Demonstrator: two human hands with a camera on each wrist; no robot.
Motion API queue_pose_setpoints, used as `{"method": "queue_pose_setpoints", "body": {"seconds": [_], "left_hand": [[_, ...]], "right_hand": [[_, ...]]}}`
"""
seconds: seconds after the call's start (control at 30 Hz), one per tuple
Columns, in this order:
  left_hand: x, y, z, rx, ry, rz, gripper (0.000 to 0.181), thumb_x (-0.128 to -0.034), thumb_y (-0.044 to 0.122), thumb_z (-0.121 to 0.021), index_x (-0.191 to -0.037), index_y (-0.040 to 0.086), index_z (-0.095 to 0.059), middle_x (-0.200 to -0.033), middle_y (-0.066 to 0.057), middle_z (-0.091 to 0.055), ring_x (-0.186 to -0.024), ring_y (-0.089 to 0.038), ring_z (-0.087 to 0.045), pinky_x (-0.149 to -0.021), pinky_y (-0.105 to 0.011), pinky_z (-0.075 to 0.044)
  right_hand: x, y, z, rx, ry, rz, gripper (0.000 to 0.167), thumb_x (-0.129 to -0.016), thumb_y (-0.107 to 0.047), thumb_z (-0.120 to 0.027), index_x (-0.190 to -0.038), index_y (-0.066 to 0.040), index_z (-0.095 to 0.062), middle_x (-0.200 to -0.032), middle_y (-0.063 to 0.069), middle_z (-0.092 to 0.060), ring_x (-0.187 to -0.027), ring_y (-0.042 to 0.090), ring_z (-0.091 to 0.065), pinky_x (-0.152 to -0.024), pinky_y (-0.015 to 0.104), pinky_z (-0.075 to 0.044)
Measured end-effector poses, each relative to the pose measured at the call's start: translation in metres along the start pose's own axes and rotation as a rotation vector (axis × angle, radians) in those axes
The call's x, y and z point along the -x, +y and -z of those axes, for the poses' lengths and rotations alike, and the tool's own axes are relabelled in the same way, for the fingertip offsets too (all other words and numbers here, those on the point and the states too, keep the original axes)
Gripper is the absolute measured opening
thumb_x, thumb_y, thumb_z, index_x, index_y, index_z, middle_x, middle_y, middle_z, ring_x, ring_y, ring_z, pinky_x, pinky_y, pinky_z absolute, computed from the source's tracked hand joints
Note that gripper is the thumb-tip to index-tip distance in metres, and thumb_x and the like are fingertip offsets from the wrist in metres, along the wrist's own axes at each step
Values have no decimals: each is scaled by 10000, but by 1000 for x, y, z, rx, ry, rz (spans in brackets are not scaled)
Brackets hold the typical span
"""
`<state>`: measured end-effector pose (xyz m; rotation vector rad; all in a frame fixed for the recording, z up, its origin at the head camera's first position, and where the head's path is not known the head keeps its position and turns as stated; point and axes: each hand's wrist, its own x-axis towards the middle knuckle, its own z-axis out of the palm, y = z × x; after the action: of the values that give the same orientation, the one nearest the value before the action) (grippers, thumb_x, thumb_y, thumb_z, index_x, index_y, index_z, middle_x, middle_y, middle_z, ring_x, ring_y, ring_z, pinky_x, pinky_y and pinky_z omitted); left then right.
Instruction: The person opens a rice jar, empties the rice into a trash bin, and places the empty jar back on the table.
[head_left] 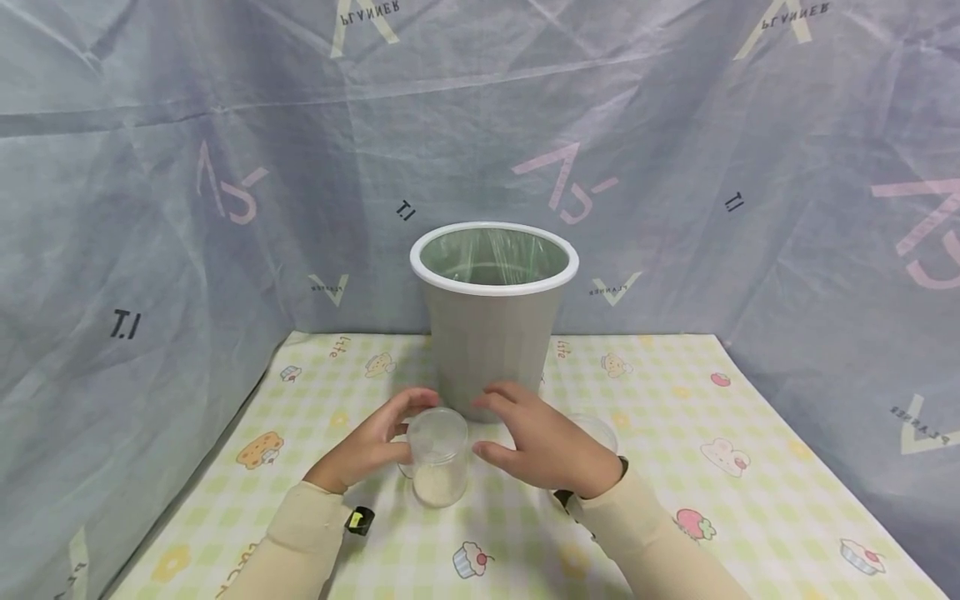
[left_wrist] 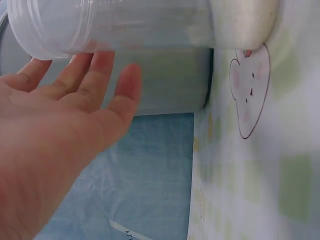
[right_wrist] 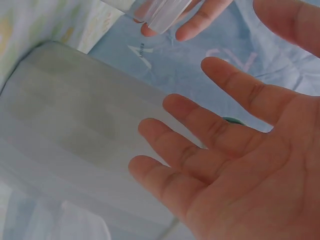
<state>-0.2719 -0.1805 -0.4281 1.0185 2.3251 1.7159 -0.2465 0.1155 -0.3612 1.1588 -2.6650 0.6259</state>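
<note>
A clear plastic jar (head_left: 439, 446) with a lid stands upright on the table, with pale, whitish contents at its bottom. Beside its left side is my left hand (head_left: 378, 442), thumb and fingers spread apart. In the left wrist view the fingertips (left_wrist: 102, 62) lie close to the jar's lid end; whether they touch it I cannot tell. To the right of the jar, my right hand (head_left: 536, 442) hovers with loosely extended fingers, and its palm shows bare in the right wrist view. Partly hidden behind this hand is a second clear container (head_left: 597, 429).
A tall grey bin (head_left: 491, 342) with a white rim and a clear plastic liner stands just behind the hands. The table wears a green-and-white checked cloth (head_left: 660, 533) with cartoon prints. Blue-grey fabric (head_left: 645, 125) hangs at the back and both sides.
</note>
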Motion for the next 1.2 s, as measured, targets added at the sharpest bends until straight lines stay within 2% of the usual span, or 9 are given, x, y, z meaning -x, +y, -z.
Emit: {"method": "queue_pose_setpoints", "body": {"seconds": [0.13, 0.2, 0.4, 0.47, 0.67, 0.87, 1.0, 1.1, 1.2], "left_hand": [[-1, -2, 0, 5, -19, -27, 849, -750, -63, -620, -1547, 29, -339, -1562, -181, -425, -1446, -438, -392, -1087, -571, -383], [-2, -2, 0, 11, -33, -27, 865, -751, -68, -616, -1558, 28, -320, -1575, -175, -410, -1467, -444, -366, -1067, -541, -412], [-2, -4, -2, 12, -77, 47, 924, -814, 28, -706, -1612, 75, -242, -1655, -121, -313, -1517, -370, -300, -1036, -414, -478], [-1, -5, -3, 2, -90, 65, 949, -832, 76, -740, -1624, 78, -217, -1671, -109, -284, -1499, -360, -322, -1051, -444, -478], [-1, -3, -5, 2, -104, 130, 1045, -838, 118, -820, -1646, 108, -157, -1670, -128, -263, -1463, -364, -379, -1135, -630, -385], [-1, -3, -4, 1, -87, 196, 1153, -823, 116, -857, -1659, 106, -64, -1682, -171, -227, -1471, -417, -382, -1158, -633, -357], [-1, -4, -4, 13, -94, 214, 1081, -833, 104, -847, -1646, 127, -134, -1615, -154, -356, -1451, -436, -402, -1162, -631, -349], [-1, -6, -5, 6, -104, 210, 980, -830, 133, -859, -1600, 133, -253, -1512, -118, -485, -1402, -397, -462, -1146, -596, -374], [-1, -9, -5, 7, -122, 200, 920, -823, 162, -876, -1557, 138, -322, -1451, -94, -543, -1356, -352, -509, -1123, -557, -392]], "right_hand": [[0, 1, -1, -5, -5, 15, 487, -986, -366, -702, -1402, -151, -570, -1495, 93, -497, -1360, 250, -532, -1078, 432, -496], [-1, 1, -1, -13, -9, 15, 482, -988, -364, -700, -1402, -155, -569, -1498, 90, -496, -1356, 252, -537, -1077, 432, -497], [0, 1, -3, -25, -16, 9, 453, -993, -358, -694, -1385, -161, -582, -1516, 100, -486, -1359, 272, -543, -1076, 438, -501], [0, 1, -4, -29, -20, 10, 443, -994, -358, -691, -1379, -163, -590, -1525, 106, -482, -1371, 276, -536, -1078, 441, -501], [-1, 2, -5, -27, -30, 10, 431, -1000, -388, -676, -1370, -179, -605, -1540, 89, -476, -1373, 256, -538, -1084, 428, -501], [-2, 1, -5, -25, -15, 17, 417, -990, -365, -692, -1349, -165, -616, -1537, 104, -479, -1368, 269, -545, -1080, 439, -502], [-2, 1, -6, -28, -9, 24, 413, -988, -351, -697, -1347, -163, -618, -1527, 101, -487, -1374, 265, -538, -1087, 438, -496], [-2, 1, -6, -26, -6, 25, 411, -986, -343, -701, -1348, -167, -619, -1518, 94, -494, -1372, 257, -537, -1089, 433, -495], [-2, 1, -6, -27, -2, 28, 405, -982, -331, -707, -1342, -168, -620, -1508, 91, -501, -1370, 250, -537, -1089, 429, -494]]}}
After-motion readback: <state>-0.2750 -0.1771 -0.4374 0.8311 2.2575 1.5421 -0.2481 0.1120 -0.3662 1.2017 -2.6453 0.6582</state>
